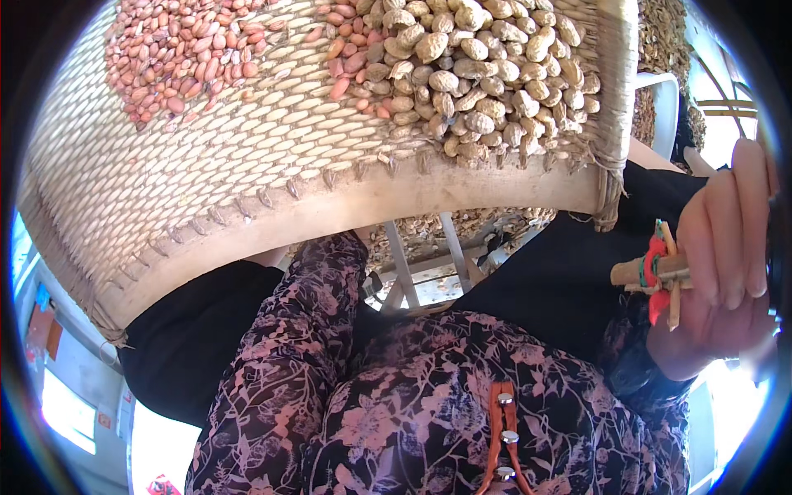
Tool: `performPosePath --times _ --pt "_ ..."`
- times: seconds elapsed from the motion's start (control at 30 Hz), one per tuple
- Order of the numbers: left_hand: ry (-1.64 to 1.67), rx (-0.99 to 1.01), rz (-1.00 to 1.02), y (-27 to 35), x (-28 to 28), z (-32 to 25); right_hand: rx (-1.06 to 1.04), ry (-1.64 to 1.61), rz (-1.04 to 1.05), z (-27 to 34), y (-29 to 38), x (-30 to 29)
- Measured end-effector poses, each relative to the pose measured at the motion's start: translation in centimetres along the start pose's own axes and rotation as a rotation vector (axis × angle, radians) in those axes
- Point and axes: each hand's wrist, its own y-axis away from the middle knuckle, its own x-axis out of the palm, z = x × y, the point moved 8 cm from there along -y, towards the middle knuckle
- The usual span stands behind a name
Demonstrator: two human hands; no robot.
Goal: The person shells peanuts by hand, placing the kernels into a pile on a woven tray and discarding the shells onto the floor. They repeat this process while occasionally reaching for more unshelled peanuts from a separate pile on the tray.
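At the right, my right hand (724,241) is closed around a bamboo tool (631,273), whose end sticks out to the left. Red and green bindings and a thin crosswise stick are on it. My left hand is out of sight; its floral sleeve (303,309) runs up to the underside of a woven tray (247,145) across my lap. On the tray's right part lies a heap of unshelled peanuts (476,74), with some reddish kernels along its left side. A larger pile of shelled peanut kernels (192,55) spreads over the tray's upper left.
The tray's curved wooden rim (396,195) faces me. Below it, peanut shells (421,238) and the metal bars of a frame (455,247) show. A white-rimmed container (665,114) and more shells (665,37) are beyond the tray at the upper right.
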Motion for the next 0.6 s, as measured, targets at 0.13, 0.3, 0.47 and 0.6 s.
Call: performPosePath --times 0.13,0.3,0.47,0.6 --pt "0.018 -0.001 0.015 -1.5 0.4 -0.1 -0.029 0.03 -0.009 1.8 2.2 -1.1" --pt "0.074 0.024 0.048 -2.1 2.0 -1.9 -0.062 0.091 -0.059 1.8 2.1 -0.6" --pt "0.117 0.017 0.076 -2.1 2.7 -2.1 -0.082 0.127 -0.088 0.2 -0.8 -0.2" --pt "0.156 0.027 0.094 -2.5 2.8 -2.0 -0.103 0.172 -0.114 0.1 -1.3 0.0"
